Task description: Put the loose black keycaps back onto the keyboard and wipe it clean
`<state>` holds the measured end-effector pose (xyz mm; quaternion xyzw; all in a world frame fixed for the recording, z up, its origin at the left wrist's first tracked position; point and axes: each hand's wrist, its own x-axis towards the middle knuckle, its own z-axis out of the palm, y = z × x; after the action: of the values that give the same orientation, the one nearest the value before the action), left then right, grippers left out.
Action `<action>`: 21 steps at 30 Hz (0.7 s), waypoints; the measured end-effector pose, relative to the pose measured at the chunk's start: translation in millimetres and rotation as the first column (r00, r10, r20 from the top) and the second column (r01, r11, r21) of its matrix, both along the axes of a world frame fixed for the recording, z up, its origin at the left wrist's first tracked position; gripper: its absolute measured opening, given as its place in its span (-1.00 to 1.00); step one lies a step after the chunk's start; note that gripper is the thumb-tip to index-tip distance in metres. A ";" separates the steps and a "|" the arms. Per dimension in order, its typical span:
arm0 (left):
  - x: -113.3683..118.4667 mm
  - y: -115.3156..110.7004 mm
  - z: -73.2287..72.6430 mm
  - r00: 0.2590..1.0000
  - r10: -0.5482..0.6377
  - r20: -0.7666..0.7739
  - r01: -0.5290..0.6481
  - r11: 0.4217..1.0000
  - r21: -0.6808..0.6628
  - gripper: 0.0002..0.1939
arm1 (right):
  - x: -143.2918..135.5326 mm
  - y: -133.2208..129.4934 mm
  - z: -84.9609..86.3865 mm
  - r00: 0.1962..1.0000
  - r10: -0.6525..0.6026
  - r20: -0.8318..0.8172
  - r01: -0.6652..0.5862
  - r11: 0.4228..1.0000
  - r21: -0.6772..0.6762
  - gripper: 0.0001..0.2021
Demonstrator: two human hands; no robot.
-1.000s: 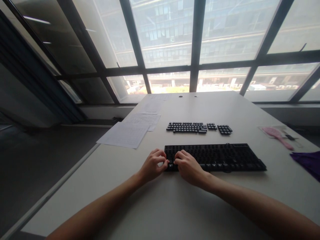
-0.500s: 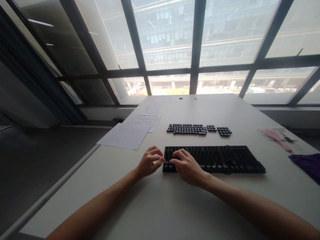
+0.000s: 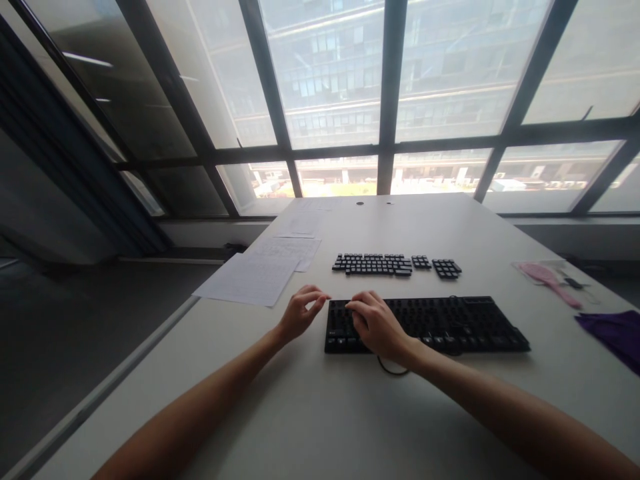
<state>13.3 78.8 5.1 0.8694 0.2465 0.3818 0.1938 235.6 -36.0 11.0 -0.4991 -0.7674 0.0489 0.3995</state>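
A black keyboard (image 3: 470,327) lies on the white desk in front of me, with keycaps along its front row and most of its other key places bare. My left hand (image 3: 301,312) is at its back left corner, fingers stretched and the thumb apart, holding nothing visible. Over the left part of the keyboard, my right hand (image 3: 379,325) has its fingers bent and drawn together. Whatever its fingertips hold, if anything, is hidden or too small to name. A thin dark cable (image 3: 393,371) loops out at the keyboard's front edge, below my right wrist.
Behind the keyboard, loose black keycaps are laid out in a large group (image 3: 373,264) and two smaller groups, one being a number block (image 3: 446,268). Paper sheets (image 3: 250,277) lie at left. A pink brush (image 3: 547,275) and purple cloth (image 3: 613,333) are at right.
Both hands have shifted toward the keyboard's back row; my left fingers straightened and my right fingers drew together. The cable loop now shows at the front edge. The view tilted slightly.
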 end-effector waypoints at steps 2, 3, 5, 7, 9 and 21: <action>8.4 23.9 0.7 0.996 0.074 -0.039 -0.072 0.996 0.052 -0.77 | 12.9 23.5 2.5 0.994 -0.107 0.029 0.108 0.994 -0.017 -0.73; 14.3 36.7 0.3 0.992 0.104 -0.066 -0.098 0.991 0.086 -0.79 | 19.6 37.1 3.2 0.984 -0.161 0.071 0.164 0.986 -0.035 -0.73; 29.5 60.3 -2.1 0.978 0.167 -0.128 -0.147 0.978 0.148 -0.84 | 31.9 64.4 3.0 0.949 -0.244 0.198 0.263 0.962 -0.073 -0.74; 47.1 78.1 -6.0 0.968 0.199 -0.155 -0.172 0.970 0.170 -0.87 | 40.9 87.6 1.1 0.905 -0.267 0.332 0.317 0.943 -0.106 -0.75; 63.9 88.3 -10.2 0.960 0.222 -0.168 -0.192 0.965 0.178 -0.88 | 45.8 104.1 -1.8 0.875 -0.260 0.409 0.334 0.935 -0.122 -0.75; 88.1 92.8 -26.4 0.919 0.277 -0.280 -0.220 0.951 0.219 -0.81 | 43.1 131.4 -12.0 0.860 -0.198 0.470 0.263 0.962 -0.075 -0.79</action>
<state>101.5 171.5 -21.3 0.8937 0.3461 0.2846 0.0220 278.7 95.4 -1.1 -0.6108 -0.7694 -0.0661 0.1749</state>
